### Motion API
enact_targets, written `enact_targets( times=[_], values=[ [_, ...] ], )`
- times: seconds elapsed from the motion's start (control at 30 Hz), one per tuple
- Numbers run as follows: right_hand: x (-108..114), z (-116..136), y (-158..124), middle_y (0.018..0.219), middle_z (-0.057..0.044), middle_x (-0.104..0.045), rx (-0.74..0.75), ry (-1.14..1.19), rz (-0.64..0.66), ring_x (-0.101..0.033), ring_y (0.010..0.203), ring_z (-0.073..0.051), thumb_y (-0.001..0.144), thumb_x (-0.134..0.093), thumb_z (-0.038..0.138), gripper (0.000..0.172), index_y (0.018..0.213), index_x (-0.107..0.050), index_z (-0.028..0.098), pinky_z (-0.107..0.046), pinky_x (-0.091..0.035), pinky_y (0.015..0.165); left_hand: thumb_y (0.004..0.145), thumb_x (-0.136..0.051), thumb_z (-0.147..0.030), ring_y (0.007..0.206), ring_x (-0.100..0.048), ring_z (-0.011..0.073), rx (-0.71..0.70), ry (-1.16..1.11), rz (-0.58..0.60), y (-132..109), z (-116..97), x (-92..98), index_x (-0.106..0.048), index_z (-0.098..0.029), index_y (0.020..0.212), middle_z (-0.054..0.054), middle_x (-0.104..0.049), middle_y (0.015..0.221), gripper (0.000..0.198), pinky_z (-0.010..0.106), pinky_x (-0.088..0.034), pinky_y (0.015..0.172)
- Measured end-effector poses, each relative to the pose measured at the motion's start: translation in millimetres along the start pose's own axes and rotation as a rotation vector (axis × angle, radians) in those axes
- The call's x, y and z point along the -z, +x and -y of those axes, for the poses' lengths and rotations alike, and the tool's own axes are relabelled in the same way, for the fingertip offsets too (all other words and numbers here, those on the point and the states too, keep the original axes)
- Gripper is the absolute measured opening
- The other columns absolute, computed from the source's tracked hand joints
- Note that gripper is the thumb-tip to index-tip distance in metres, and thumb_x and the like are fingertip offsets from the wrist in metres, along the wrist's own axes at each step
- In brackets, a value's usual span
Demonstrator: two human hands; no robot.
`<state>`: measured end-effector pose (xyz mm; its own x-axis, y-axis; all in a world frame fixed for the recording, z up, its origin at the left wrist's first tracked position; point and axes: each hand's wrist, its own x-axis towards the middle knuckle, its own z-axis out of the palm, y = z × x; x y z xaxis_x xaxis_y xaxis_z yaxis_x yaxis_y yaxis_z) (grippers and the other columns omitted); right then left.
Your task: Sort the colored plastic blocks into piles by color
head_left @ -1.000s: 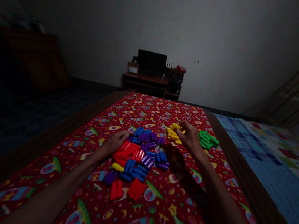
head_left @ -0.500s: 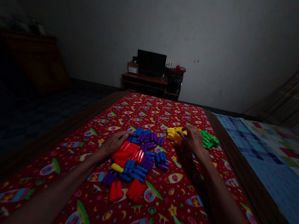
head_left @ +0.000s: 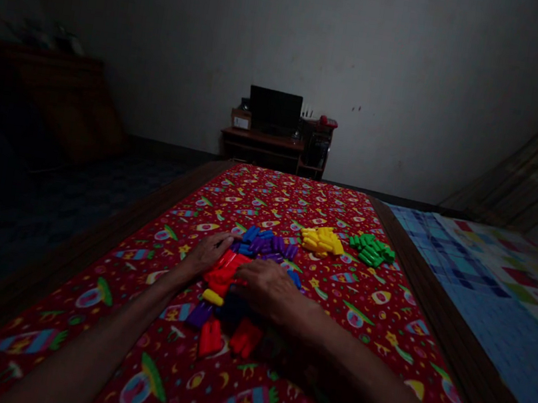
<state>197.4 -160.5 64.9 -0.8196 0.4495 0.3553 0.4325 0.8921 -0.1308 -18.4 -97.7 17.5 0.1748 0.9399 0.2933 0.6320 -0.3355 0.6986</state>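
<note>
The right hand (head_left: 269,287) is half-curled over mixed plastic blocks (head_left: 230,268), its hold hidden; one yellow block (head_left: 213,297) lies just left of it. The left hand (head_left: 208,253), loosely bent, borders them, grip unclear. Beyond: one yellow pile (head_left: 321,242), one green pile (head_left: 372,251).

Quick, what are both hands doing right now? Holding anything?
Left hand: beside the mixed pieces; can't tell if it's holding any.
Right hand: over them, fingertips hidden; can't tell either.
</note>
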Motion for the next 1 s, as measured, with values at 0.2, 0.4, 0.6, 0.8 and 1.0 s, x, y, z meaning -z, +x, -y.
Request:
enact_targets(
  times=[0.2, 0.4, 0.6, 0.8, 1.0],
  values=[
    [-39, 40, 3, 0.115, -0.018, -0.057, -0.060, -0.195, -0.023, -0.052, 0.106, -0.028, 0.093, -0.047, 0.024, 0.028, 0.118, -0.053, 0.013, -0.045, -0.042, 0.091, 0.084, -0.033, -0.058, 0.106, -0.062, 0.0266, -0.006, -0.011, -0.006, 0, -1, 0.8, -0.070, -0.015, 0.103, 0.011, -0.070, 0.111, 0.060, 0.039, -0.045, 0.098],
    [-35, 26, -8, 0.120, -0.017, -0.056, -0.024, -0.070, -0.109, -0.050, 0.111, -0.025, 0.093, -0.044, 0.023, 0.030, 0.120, -0.051, 0.013, -0.040, -0.040, 0.096, 0.084, -0.034, -0.057, 0.107, -0.062, 0.0266, -0.008, -0.012, -0.002, 0, -4, 1.6, -0.071, -0.016, 0.101, 0.010, -0.070, 0.113, 0.058, 0.039, -0.044, 0.099],
    [-12, 5, 5, 0.070, 0.000, -0.060, -0.215, 0.344, -0.053, -0.050, 0.060, -0.011, 0.089, -0.048, 0.021, 0.016, 0.087, -0.063, 0.015, -0.022, -0.036, 0.059, 0.084, -0.034, -0.058, 0.107, -0.062, 0.0267, -0.006, -0.016, 0.000, 0, -2, 0.7, -0.071, -0.017, 0.102, 0.009, -0.070, 0.113, 0.058, 0.040, -0.044, 0.099],
    [11, -36, 7, 0.076, 0.001, -0.067, -0.376, 0.563, -0.189, -0.058, 0.066, -0.012, 0.087, -0.050, 0.027, 0.022, 0.090, -0.069, 0.016, -0.020, -0.041, 0.062, 0.085, -0.034, -0.054, 0.108, -0.061, 0.0265, 0.000, -0.001, 0.010, -1, -1, 0.8, -0.071, -0.016, 0.104, 0.010, -0.069, 0.116, 0.056, 0.038, -0.043, 0.100],
    [40, -113, -24, 0.081, -0.006, -0.072, -0.738, 0.316, -0.567, -0.065, 0.073, -0.020, 0.081, -0.056, 0.033, 0.028, 0.092, -0.073, 0.014, -0.028, -0.049, 0.067, 0.084, -0.033, -0.054, 0.108, -0.062, 0.0274, 0.016, 0.028, 0.018, 0, -3, 2.7, -0.071, -0.015, 0.103, 0.011, -0.069, 0.115, 0.058, 0.038, -0.044, 0.099]
  ],
)
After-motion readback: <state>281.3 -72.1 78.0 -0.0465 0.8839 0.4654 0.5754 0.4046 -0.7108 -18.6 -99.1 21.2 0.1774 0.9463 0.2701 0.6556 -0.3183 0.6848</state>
